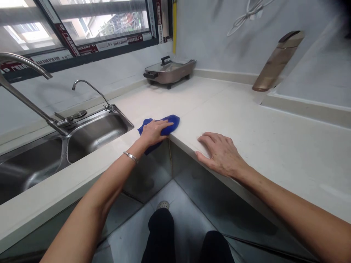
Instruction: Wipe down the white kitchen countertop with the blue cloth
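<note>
At the inner corner of the white countertop [216, 109], my left hand [155, 132] holds a blue cloth [173, 120] down against the surface. Its fingers reach forward over the cloth, and part of the fabric hangs past the counter's edge below the palm. A silver bracelet [131, 157] circles the left wrist. My right hand [221, 153] rests at the front edge of the right-hand counter, with nothing in it. Its fingers are bent but apart, and the thumb lies along the edge.
A double steel sink [93, 137] is on the left, with a large faucet [30, 102] and a small tap [91, 87]. A lidded electric pan [171, 71] stands in the back corner. A brownish translucent bottle [276, 64] leans at the right wall. A white cable [248, 14] hangs above.
</note>
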### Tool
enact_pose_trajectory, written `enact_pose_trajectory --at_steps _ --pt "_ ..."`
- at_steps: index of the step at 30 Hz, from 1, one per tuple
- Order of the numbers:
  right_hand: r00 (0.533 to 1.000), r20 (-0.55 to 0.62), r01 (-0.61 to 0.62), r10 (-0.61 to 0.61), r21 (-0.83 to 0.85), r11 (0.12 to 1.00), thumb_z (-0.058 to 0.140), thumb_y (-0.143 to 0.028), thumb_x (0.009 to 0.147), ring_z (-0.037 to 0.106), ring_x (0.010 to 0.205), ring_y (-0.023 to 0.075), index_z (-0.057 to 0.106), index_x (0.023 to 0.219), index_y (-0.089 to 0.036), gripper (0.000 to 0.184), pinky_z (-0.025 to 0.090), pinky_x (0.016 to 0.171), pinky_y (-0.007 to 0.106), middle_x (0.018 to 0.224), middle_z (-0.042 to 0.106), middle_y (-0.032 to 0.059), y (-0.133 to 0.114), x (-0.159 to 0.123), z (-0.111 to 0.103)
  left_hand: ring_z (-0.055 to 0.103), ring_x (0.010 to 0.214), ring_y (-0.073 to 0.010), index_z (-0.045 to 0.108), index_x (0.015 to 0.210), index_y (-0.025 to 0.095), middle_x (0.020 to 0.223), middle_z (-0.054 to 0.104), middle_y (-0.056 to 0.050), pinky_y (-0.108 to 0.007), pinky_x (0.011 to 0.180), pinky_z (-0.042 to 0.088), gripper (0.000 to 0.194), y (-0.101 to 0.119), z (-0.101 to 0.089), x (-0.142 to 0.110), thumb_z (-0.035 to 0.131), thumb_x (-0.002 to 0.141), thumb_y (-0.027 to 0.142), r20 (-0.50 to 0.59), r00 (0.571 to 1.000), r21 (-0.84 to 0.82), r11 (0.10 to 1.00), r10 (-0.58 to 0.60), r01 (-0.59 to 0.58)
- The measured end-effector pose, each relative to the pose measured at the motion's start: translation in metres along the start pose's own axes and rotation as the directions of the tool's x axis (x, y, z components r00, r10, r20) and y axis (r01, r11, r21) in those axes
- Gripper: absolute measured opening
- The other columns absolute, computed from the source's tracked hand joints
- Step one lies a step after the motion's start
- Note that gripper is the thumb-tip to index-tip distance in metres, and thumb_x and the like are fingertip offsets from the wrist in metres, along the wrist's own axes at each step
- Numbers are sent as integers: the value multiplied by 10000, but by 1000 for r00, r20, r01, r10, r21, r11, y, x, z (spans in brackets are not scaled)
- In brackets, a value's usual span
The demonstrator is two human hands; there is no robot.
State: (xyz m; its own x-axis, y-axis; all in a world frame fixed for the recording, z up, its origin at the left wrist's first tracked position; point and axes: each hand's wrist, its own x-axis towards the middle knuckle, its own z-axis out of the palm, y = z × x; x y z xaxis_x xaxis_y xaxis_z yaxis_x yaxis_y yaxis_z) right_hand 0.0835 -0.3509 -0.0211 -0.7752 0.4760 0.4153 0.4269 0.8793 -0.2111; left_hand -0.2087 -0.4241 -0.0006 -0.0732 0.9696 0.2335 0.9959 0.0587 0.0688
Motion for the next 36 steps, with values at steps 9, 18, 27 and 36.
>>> enact_pose_trajectory --at_steps 9,18,27,36 --pt "1000 -13 1 0 81 997 390 -485 965 538 1209 331 608 1177 -212 409 394 1018 524 1305 619 135 3 6 6 591 1260 -319 540 1437 355 1380 648 -22 -492 1072 467 534 15 -13 -6 566 931 524 -3 971 -147 961 -238 234" --pt "736 -296 -268 609 698 664 348 -507 923 678 940 257 630 1135 -236 445 545 857 434 1020 727 87 69 20 -9 571 1296 -199 349 1546 224 1463 574 -73 -347 1117 449 594 115 -31 52 388 1016 490 -256 952 -506 863 -167 15" --pt "691 -469 -411 550 371 833 310 -475 952 595 1181 302 567 1293 -165 528 472 1026 507 1318 610 193 99 -2 -35 541 1318 -182 535 1441 288 1475 561 -46 -310 1087 451 540 130 -25 40 517 939 485 -101 990 -223 968 96 -117" --pt "949 -8 -312 314 -138 940 338 -663 964 390 1379 446 438 1491 -278 661 255 1075 772 1505 477 146 33 -3 -20 661 809 -229 723 1126 230 862 735 -63 -306 750 458 458 -41 -36 -43 431 911 510 -69 947 -156 941 -314 301"
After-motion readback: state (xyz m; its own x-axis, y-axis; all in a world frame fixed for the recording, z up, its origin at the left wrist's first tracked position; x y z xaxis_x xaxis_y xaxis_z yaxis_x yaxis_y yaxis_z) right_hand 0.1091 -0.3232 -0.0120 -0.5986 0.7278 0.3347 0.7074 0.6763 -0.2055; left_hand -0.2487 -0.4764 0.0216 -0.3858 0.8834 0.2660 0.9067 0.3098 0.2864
